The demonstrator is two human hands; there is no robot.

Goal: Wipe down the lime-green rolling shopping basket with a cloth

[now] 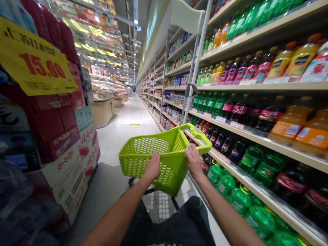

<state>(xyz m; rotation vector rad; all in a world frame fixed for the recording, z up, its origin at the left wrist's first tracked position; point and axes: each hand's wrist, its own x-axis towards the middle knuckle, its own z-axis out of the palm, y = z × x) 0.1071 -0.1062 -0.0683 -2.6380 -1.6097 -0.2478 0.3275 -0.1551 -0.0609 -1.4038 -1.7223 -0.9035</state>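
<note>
A lime-green plastic shopping cart [166,171] with perforated sides stands turned sideways in front of my legs, its handle [203,136] toward the shelves at the right. My left hand [153,166] is closed over the cart's near rim, fingertips partly hidden behind it. Farther right, my right hand [194,160] presses a crumpled white wipe [190,147] against the rim near the handle. Its fingers are bent around the wipe, and whether that is cloth or paper I cannot tell. The visible part of the basket's inside shows only green plastic.
Shelves [256,87] of soft drink bottles line the right side, close to the cart handle. A white ladder [191,68] leans against them. Stacked drink cartons [69,164] with a yellow price sign [36,61] stand at left. The tiled aisle [125,116] runs ahead past display counters [102,109].
</note>
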